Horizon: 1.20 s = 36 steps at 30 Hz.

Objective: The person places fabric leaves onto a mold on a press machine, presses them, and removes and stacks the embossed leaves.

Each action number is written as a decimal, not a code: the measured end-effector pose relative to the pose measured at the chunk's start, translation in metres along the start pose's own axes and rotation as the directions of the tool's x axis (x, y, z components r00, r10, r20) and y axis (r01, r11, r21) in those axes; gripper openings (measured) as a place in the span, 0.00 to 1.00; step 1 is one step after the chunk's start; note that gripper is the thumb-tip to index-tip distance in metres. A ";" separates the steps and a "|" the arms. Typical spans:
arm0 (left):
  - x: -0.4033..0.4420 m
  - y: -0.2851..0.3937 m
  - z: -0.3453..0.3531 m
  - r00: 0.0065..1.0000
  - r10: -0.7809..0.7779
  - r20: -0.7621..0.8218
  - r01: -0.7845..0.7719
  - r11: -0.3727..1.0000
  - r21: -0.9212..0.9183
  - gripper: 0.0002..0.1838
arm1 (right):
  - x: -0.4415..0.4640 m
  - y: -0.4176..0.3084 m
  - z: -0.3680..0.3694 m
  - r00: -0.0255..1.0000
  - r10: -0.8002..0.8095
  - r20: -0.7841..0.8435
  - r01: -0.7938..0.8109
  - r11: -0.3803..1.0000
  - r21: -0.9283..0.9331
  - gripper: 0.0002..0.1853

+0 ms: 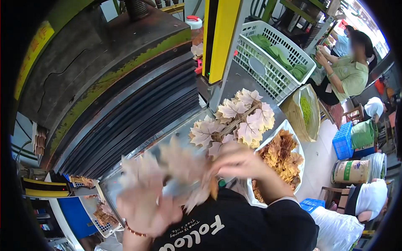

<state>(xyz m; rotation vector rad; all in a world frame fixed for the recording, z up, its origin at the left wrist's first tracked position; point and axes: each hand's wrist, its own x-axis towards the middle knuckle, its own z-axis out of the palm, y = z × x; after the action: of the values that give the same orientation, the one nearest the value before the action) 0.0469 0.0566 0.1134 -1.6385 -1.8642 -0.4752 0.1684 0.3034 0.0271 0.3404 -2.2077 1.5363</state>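
Observation:
Pale pinkish leaves (178,157), blurred by motion, hang between my two hands in front of the black shirt. My left hand (144,211), with a beaded bracelet at its wrist, is at the lower left against the leaves; its fingers are smeared. My right hand (234,161) is bent at the leaves' right side, its fingers pressed together on leaf edges. Just beyond it, a bundle of cream-pink leaves (251,121) on brown stems lies on the metal table (157,142).
A large press (125,96) with stacked dark plates stands at the left. Right of the table are a white sack of brown leaves (301,167), a white basket (276,54) with green pieces, and a tan sack (293,111). Several people sit farther right.

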 end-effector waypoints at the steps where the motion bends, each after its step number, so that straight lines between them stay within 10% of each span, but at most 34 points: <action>1: 0.010 -0.001 0.019 0.996 -0.082 -0.033 0.083 0.996 0.023 0.10 | -0.005 -0.002 -0.022 0.991 0.066 -0.115 -0.074 0.995 -0.066 0.07; 6: 0.053 0.019 0.071 0.982 -0.137 0.130 0.173 0.930 -0.324 0.10 | -0.008 -0.027 -0.135 0.939 0.187 -0.288 -0.302 0.851 -0.431 0.12; 16: 0.040 0.037 0.185 0.938 -0.154 0.310 0.251 0.920 -0.301 0.13 | -0.025 0.086 -0.166 0.723 0.668 -0.177 -0.680 0.733 -0.012 0.14; 23: 0.047 0.015 0.126 0.915 -0.250 0.316 0.359 0.862 -0.359 0.14 | -0.005 0.031 -0.157 0.730 0.530 -0.431 -0.660 0.709 -0.249 0.22; 26: 0.019 -0.015 0.085 0.878 -0.429 0.212 0.478 0.815 -0.329 0.11 | 0.004 0.008 -0.127 0.876 0.245 -0.415 -0.376 0.886 -0.271 0.18; 29: -0.029 -0.030 0.051 0.654 -0.744 0.134 0.724 0.566 -0.393 0.13 | 0.020 0.007 -0.060 0.950 0.166 -0.263 -0.132 0.981 0.140 0.20; 33: -0.108 -0.025 0.049 0.218 -0.975 -0.038 0.792 0.199 -0.577 0.21 | 0.045 0.037 0.050 0.947 0.271 0.172 -0.318 0.866 0.385 0.34; 36: -0.165 -0.015 0.080 -0.006 -0.999 0.053 0.690 -0.042 -0.722 0.32 | 0.053 0.048 0.133 0.848 0.506 0.157 -0.501 0.671 0.546 0.36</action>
<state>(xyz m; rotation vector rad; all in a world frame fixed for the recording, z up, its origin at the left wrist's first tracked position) 0.0251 -0.0210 -0.0515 0.0764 -2.1740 -2.0456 0.0743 0.1991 -0.0271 -0.1420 -1.8593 2.5053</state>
